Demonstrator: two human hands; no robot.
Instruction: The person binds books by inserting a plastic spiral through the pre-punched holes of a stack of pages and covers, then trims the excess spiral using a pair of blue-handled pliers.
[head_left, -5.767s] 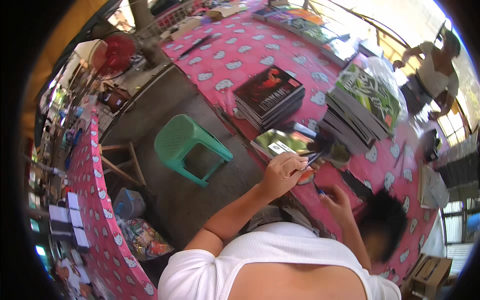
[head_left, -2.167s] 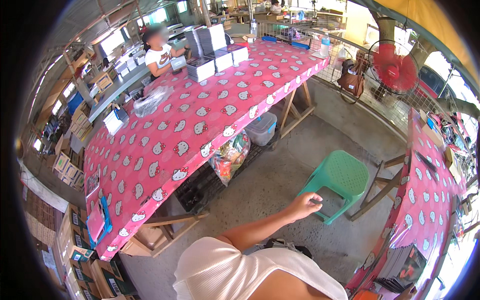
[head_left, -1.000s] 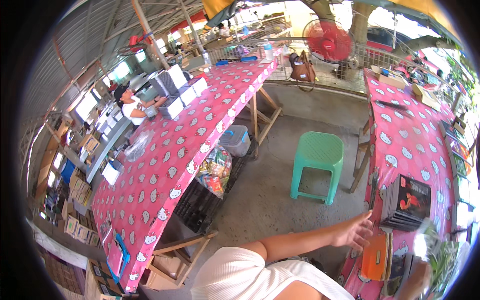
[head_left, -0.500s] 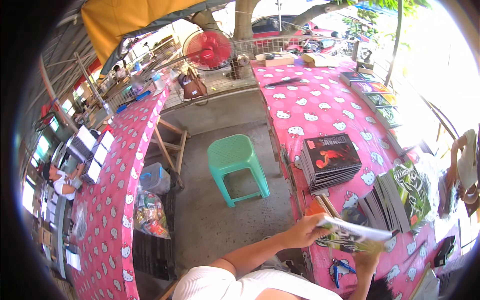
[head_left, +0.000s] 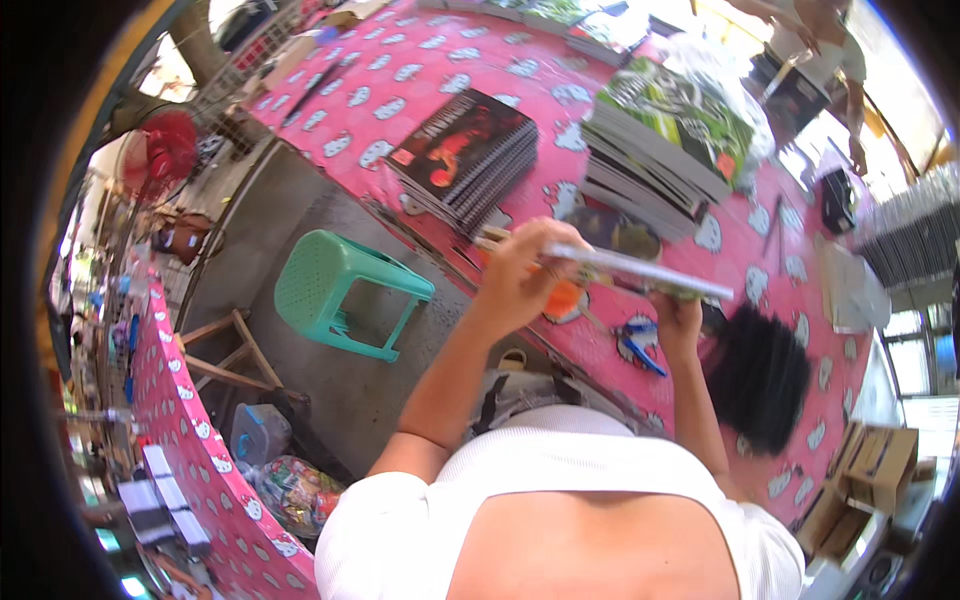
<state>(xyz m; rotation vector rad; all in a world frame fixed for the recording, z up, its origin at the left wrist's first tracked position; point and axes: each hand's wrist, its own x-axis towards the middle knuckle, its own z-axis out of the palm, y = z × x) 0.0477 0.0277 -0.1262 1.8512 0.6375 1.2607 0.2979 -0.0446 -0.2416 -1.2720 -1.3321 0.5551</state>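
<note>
Above the pink table, both my hands hold a thin book or notebook [head_left: 650, 270], which shows nearly edge-on and slightly blurred. My left hand [head_left: 538, 262] is closed on its left end. Below its right end, my right hand [head_left: 681, 316] grips it from underneath. Under the book lie an orange object [head_left: 563, 299] and blue-handled pliers [head_left: 640, 349]. To the right of the pliers is a pile of thin black strips or coils [head_left: 762, 382]. Beyond my hands sit a stack of dark-covered spiral notebooks [head_left: 462, 150] and a fanned stack with green covers [head_left: 672, 120].
A green plastic stool [head_left: 318, 285] stands on the floor to the left. Across the table, at the upper right, another person [head_left: 820, 50] holds something dark. Rows of bound books [head_left: 912, 220] and cardboard boxes [head_left: 876, 465] are at the right.
My view has swung to the right, so the stool and table shift left. The book, still in both hands, has tilted from showing its green cover to nearly edge-on.
</note>
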